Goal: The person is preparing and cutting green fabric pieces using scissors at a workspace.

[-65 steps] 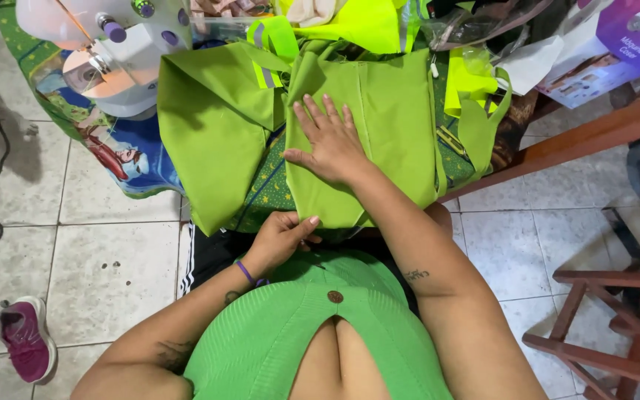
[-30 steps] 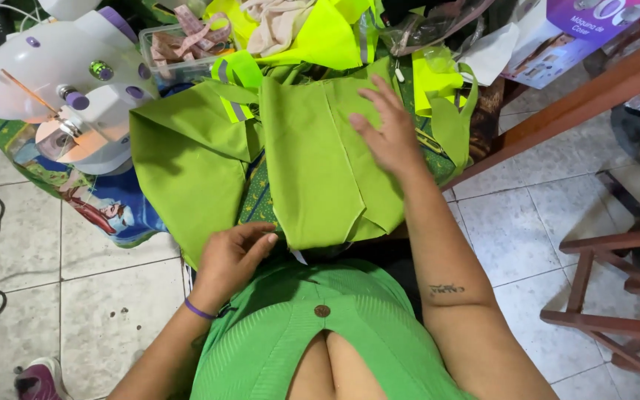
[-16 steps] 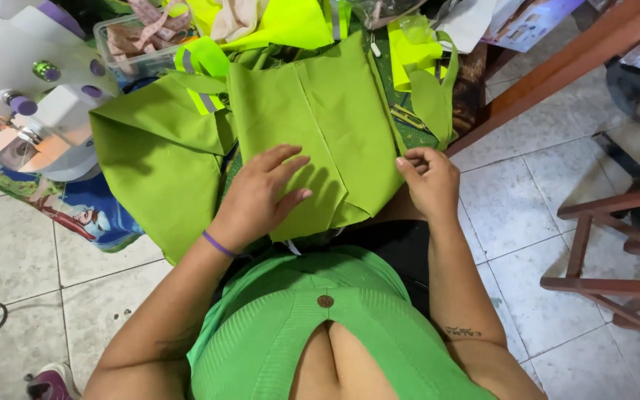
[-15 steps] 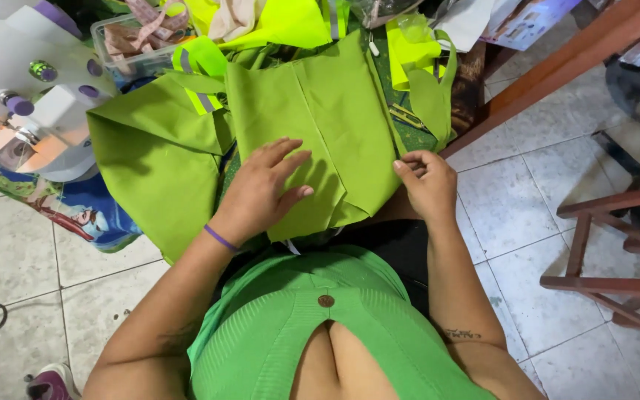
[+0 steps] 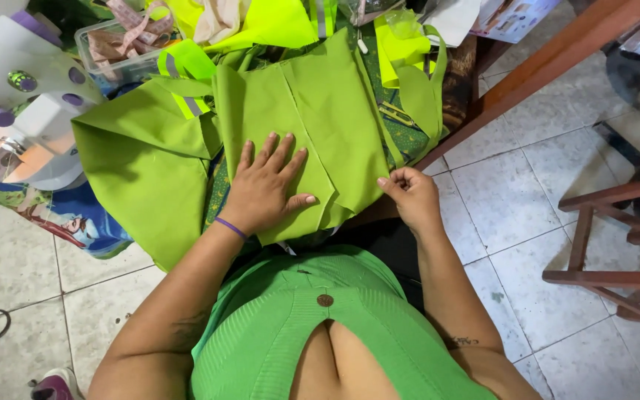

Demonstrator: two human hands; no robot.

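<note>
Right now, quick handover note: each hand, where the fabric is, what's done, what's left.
Left hand: flat, fingers spread, pressing down on the green fabric piece.
Right hand: fingers pinch the piece's lower right edge, at the table edge.
Fabric: the piece lies spread on the table in front of the person; a second green piece is folded over to its left, beside the white sewing machine. Neon yellow fabric is piled behind.
Done: the piece is laid mostly flat.
Left: its lower right corner is not yet flat; nothing is under the machine.

Left hand (image 5: 267,185) lies flat with fingers spread; right hand (image 5: 411,194) curls, fingertips pinched together.
</note>
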